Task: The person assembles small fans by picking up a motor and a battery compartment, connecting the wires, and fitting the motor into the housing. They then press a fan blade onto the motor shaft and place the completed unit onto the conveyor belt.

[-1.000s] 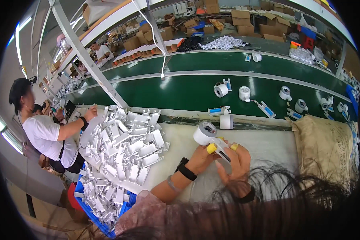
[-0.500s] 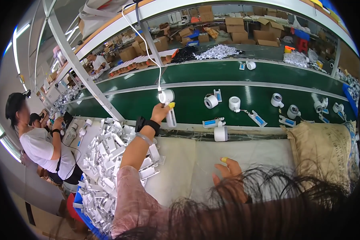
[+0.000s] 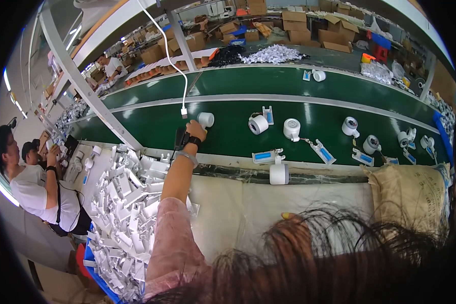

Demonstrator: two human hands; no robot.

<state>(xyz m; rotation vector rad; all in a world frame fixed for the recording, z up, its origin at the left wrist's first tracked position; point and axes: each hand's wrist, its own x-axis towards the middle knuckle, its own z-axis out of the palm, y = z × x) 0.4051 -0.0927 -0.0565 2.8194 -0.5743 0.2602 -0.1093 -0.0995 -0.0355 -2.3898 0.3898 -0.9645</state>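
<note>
- Landmark for all places: the green belt [image 3: 159, 126], nearer lane.
- Left hand [image 3: 196, 130]: reached out over the belt's left half, arm crossing its near edge. Fingers close together, right against a white round-headed unit [image 3: 205, 119]; whether they grip it, cannot tell, the undersides being hidden.
- That unit: over the belt's left half. Contact with the belt surface unclear.
- Black wristband [image 3: 192, 140] on the left wrist, above the belt's near edge.
- White cable [image 3: 184, 104]: hangs over the belt, plug end just above the left hand.
- Right hand [image 3: 290, 237]: on the near side, well apart from the belt, low over the pale tabletop [image 3: 213, 202]. Hair covers most of it; a yellow fingertip cover [image 3: 286, 216] shows. Finger spread and grip: cannot tell.
- More round-headed units [image 3: 291, 129] scattered along the belt's middle and right, blue-striped white holders [image 3: 321, 152] among them.
- White cylinder [image 3: 279, 174]: at the belt's near edge, middle stretch.
- Heap of white plastic parts [image 3: 126, 192]: near side of the belt, toward its left, reaching down into a blue bin [image 3: 99, 277].
- Brown sack [image 3: 408, 195]: near side, by the belt's right end.
- Co-worker in white shirt [image 3: 33, 192]: near side, beyond the heap, leftward.
</note>
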